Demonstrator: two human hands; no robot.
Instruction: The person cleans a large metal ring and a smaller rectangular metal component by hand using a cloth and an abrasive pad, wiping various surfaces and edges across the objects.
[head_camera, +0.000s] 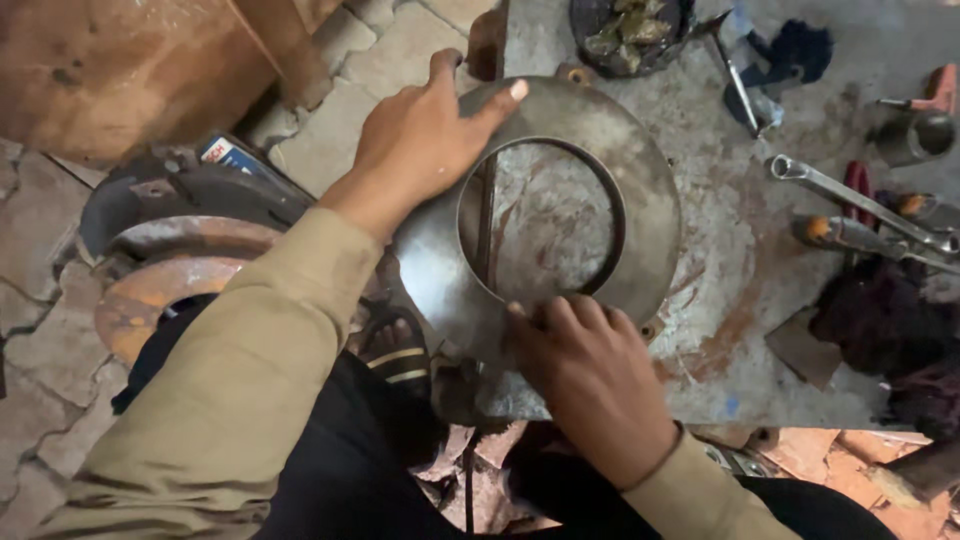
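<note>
I have both hands on a wide metal ring plate (640, 190) that lies on the steel bench (740, 330), its near-left part hanging past the bench edge over my lap. My left hand (420, 140) is clamped on the far-left rim, thumb over the top; my right hand (590, 370) presses flat on the near rim, fingers spread at the inner opening, gripping nothing that I can see. I judge the overhang the main risk: if either hand eases off, the plate could tip off the edge toward my sandalled foot (395, 350) below the left wrist. The inner edge looks thin, so sliding fingertips along it could cut them. A rusty brake disc (160, 285) sits on the floor beside my left elbow. Beyond the left hand a dark bowl (630, 35) holds greasy, yellowish lumps; what they are I cannot tell. Right of the right hand lie a spanner (860, 205) and a small metal cup (915, 135), contents hidden.
</note>
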